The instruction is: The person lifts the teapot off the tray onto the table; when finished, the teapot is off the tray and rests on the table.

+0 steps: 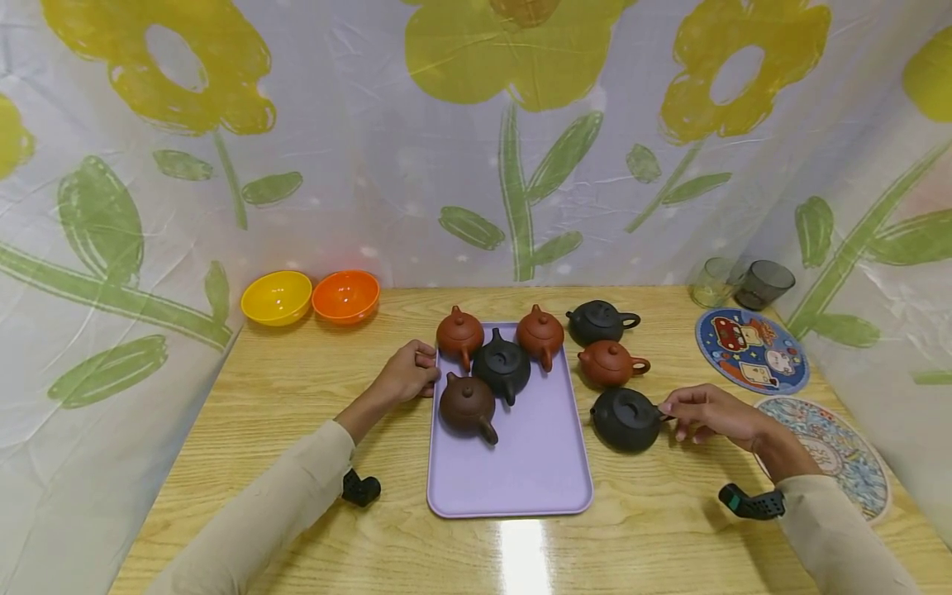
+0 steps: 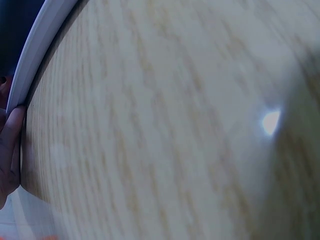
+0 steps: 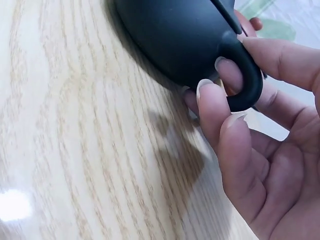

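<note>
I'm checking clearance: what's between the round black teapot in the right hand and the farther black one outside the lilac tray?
The head view shows a round red-brown teapot between the held black teapot and the farther black teapot.

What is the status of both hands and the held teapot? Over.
Right hand holds black teapot by handle. Left hand touches lilac tray, left side. Nothing visible between teapot and tray.

Four teapots (image 1: 466, 405) sit on tray (image 1: 521, 483), ctr of table (image 1: 297, 380); three other pots (image 1: 611, 364) to R, bowls (image 1: 277, 299) back L, cups (image 1: 763, 283) behind mats (image 1: 753, 351) far R.
</note>
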The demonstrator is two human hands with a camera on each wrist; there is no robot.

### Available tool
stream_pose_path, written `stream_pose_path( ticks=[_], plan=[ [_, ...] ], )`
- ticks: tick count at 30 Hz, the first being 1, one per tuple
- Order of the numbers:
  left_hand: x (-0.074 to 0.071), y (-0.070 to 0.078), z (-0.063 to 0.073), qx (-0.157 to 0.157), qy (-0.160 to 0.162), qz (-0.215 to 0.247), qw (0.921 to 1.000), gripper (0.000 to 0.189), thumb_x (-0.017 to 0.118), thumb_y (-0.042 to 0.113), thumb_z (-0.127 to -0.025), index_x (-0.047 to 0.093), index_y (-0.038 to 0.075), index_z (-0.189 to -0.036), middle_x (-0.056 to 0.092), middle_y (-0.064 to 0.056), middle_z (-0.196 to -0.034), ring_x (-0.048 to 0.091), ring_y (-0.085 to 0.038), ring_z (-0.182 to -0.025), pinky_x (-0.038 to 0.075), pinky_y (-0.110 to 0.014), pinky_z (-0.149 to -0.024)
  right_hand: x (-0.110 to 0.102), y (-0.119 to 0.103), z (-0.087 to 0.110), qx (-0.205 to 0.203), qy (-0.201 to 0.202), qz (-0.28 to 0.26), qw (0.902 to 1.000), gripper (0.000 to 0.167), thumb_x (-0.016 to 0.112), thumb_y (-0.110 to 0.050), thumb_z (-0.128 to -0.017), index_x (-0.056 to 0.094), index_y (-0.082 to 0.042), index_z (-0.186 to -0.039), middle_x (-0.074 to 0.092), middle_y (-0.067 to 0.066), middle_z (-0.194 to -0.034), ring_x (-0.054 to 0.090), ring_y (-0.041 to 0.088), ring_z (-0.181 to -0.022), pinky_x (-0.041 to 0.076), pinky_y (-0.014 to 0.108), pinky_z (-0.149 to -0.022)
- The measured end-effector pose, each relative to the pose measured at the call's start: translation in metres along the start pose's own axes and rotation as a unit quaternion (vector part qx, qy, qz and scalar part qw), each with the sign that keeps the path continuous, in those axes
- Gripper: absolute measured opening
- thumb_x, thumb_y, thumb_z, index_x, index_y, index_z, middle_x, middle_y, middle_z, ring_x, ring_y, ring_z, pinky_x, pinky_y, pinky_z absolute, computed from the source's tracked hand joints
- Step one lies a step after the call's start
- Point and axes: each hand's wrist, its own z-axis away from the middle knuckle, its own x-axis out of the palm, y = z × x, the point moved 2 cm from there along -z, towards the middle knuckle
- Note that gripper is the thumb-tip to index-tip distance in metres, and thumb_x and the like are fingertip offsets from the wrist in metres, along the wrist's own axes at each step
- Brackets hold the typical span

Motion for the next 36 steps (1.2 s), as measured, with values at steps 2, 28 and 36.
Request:
stream_pose_path(
  ticks=[2, 28, 36],
  plan=[
    [0.0, 0.0, 0.0, 0.0, 0.001, -0.002, 1.0, 0.038, 0.062, -0.001, -0.093, 0.049, -0.002, -0.128, 0.055, -0.017, -0.108, 0.06, -0.018, -0.078, 0.062, -0.028, -0.062, 0.0, 0.0, 0.0, 0.003, 0.005, 0.0, 1.0, 0.021, 0.051, -0.022, -0.105, 0.07, -0.013, -0.108, 0.068, 0.002, -0.08, 0.066, 0.016, -0.077, 0.056, 0.029, -0.064],
    [0.0, 0.0, -0.001, 0.007, -0.004, -0.008, 0.9999, 0.037, 0.062, 0.0, -0.094, 0.048, -0.004, -0.128, 0.055, -0.016, -0.107, 0.06, -0.017, -0.078, 0.063, -0.029, -0.063, -0.001, -0.011, 0.014, -0.062, 0.158, 0.027, 0.9852, 0.039, 0.048, -0.029, -0.107, 0.056, 0.003, -0.128, 0.069, -0.011, -0.112, 0.068, 0.025, -0.084, 0.057, 0.038, -0.068],
    [-0.001, 0.001, 0.0, 0.007, -0.002, -0.014, 0.9999, 0.037, 0.061, -0.001, -0.094, 0.048, -0.004, -0.128, 0.056, -0.017, -0.107, 0.061, -0.018, -0.078, 0.063, -0.03, -0.064, 0.013, -0.03, 0.012, -0.083, 0.173, 0.034, 0.9809, 0.035, 0.052, -0.028, -0.106, 0.061, 0.001, -0.122, 0.071, 0.0, -0.099, 0.066, 0.026, -0.08, 0.058, 0.037, -0.066]
  ],
)
